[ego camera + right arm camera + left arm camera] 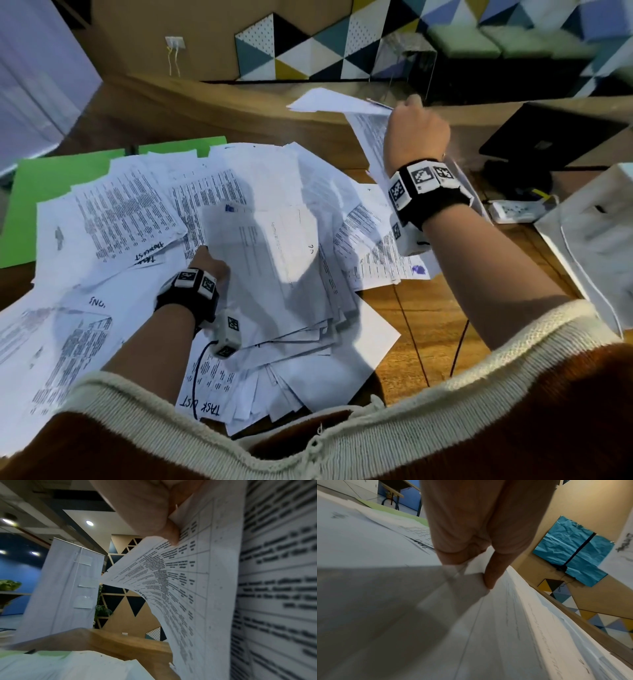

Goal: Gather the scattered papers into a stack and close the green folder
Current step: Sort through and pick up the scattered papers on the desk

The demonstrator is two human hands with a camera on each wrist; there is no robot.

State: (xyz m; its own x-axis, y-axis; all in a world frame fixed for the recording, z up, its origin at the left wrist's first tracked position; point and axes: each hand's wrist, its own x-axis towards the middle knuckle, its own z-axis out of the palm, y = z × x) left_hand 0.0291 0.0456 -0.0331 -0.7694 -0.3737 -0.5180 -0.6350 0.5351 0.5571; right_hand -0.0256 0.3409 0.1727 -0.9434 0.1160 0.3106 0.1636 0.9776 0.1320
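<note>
Office or co-working lounge. Wooden desk (428,329) buried under printed papers (212,192), green folder (51,185) beneath. Dark laptop (548,137) at desk's far right. Wall of coloured triangle panels (329,41), green seat cushions (479,41) beside. Recessed ceiling lights (89,523), roll-up banner (65,588), potted plant (102,609).

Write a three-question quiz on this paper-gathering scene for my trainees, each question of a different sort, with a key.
1. True or false: the green folder lies open under the scattered papers.
2. Which hand lifts sheets above the desk? A left hand B right hand
3. Fill in: the left hand grips a ___ of papers.

Key: 1 true; 2 B; 3 bundle.
</note>
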